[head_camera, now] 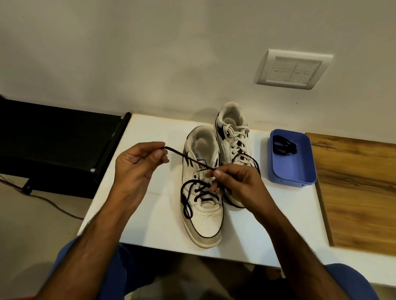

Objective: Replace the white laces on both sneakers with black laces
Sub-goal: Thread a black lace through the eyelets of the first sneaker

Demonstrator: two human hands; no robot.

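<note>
Black lace (187, 157) pinched by both hands.

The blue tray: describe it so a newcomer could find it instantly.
Start at the white table against the wall, below the wall switch plate. Right of the two sneakers, by the wooden surface, sits the blue tray. It is the only coloured container there, a shallow rounded rectangle holding a coiled black lace.

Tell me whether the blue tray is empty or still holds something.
Not empty. The blue tray holds a bundled black lace at its far end; the near part of its floor is bare.
</note>
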